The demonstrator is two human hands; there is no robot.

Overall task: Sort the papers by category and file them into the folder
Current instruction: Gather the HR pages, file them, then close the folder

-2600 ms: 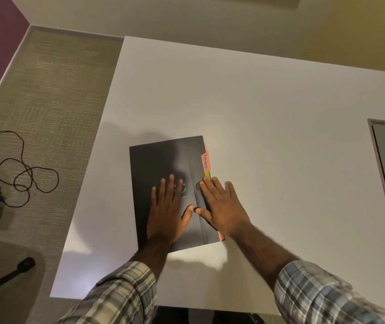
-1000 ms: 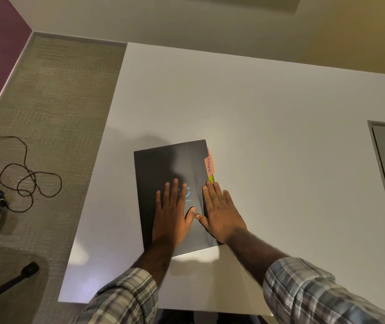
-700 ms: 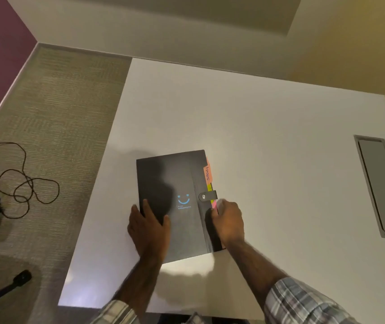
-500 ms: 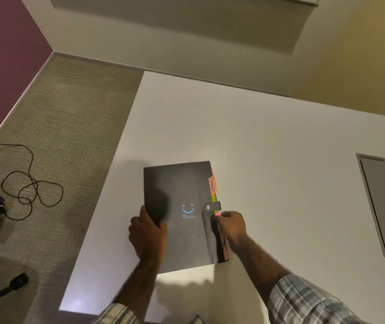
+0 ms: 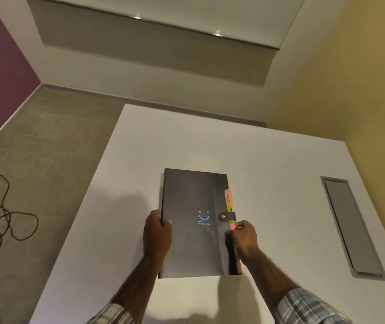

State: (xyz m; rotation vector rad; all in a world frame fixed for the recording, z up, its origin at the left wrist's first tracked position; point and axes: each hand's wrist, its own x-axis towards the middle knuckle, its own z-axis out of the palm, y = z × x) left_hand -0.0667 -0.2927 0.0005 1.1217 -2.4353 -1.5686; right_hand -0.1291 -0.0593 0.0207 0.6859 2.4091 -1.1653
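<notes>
Both hands have left the cover, where they lay flat, and have moved to the folder's sides. Nearest, the left hand [image 5: 156, 232] grips the spine edge with its thumb on the cover. The right hand [image 5: 243, 239] pinches the opening edge just below a pink tab [image 5: 232, 225]. Between them the black folder [image 5: 194, 197] is near the middle of the near edge of the tabletop [image 5: 268, 164], and its shadow suggests it is raised slightly. Its snap strap [image 5: 226, 216] is fastened, and an orange tab [image 5: 229, 195] juts out beyond it. No loose papers show, so the filing looks finished and the folder is probably being lifted away. Farther off, a recessed panel [image 5: 350, 225] lies by the right edge, and a cable [image 5: 4, 218] coils on the carpet to the left.
</notes>
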